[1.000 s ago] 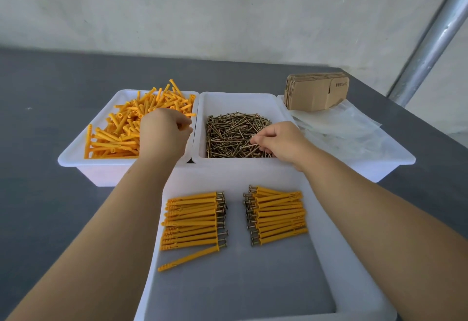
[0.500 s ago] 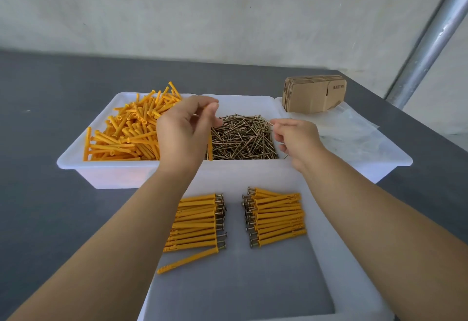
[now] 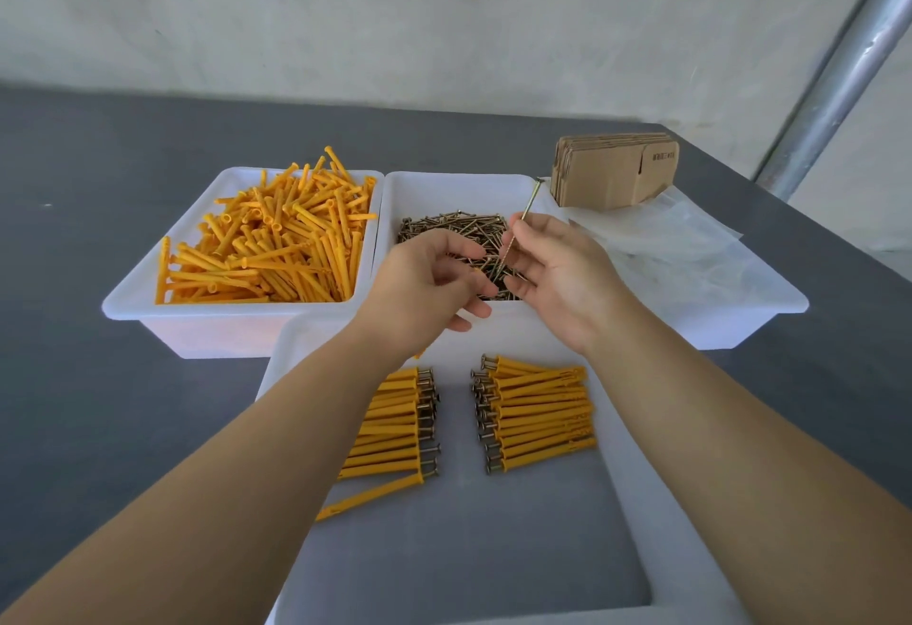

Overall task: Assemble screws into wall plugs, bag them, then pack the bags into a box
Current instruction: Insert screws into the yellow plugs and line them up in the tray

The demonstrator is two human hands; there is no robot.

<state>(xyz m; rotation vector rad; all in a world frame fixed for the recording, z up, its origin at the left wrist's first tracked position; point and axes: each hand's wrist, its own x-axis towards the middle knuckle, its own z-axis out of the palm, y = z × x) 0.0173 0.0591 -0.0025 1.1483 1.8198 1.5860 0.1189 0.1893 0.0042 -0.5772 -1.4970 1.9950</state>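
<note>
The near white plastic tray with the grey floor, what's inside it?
Inside the near white plastic tray lie two rows of yellow wall plugs fitted with screws, a left row and a right row. The left forearm covers part of the left row.

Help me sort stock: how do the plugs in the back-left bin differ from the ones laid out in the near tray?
The plugs in the back-left bin lie in a loose jumbled heap; the ones in the near tray lie in two neat rows. The bin plugs are empty, with open ends showing; most tray plugs have screw heads at one end. Both are orange plastic, in white containers.
</note>
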